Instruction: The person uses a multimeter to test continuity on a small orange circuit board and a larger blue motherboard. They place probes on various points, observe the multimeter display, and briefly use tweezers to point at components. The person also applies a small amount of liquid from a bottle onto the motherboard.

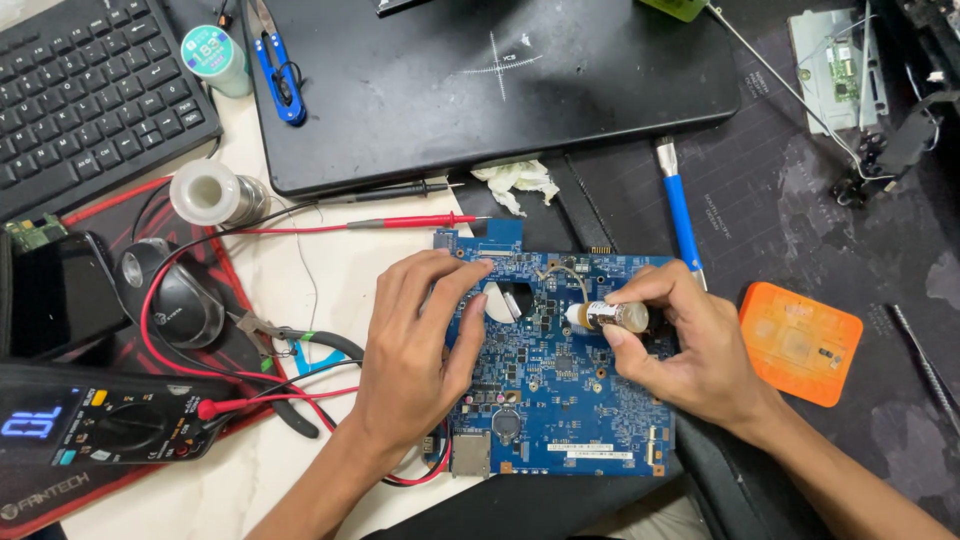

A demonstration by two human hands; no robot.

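Note:
A blue circuit board (pixel 560 400) lies flat in front of me. My left hand (pixel 415 345) rests on its left edge, fingers spread and pressing the board down. My right hand (pixel 690 350) grips a small clear bottle (pixel 618 317) with a white cap, held sideways with its tip pointing left over the middle of the board. A thin wire loop (pixel 562 270) sits on the board just above the bottle tip.
A closed black laptop (pixel 480 90) lies behind the board, with red and black probes (pixel 410 221) at its front edge. Left: multimeter (pixel 100 425), mouse (pixel 170 295), solder spool (pixel 210 193), keyboard (pixel 90 95). Right: blue-handled tool (pixel 680 215), orange pad (pixel 800 343).

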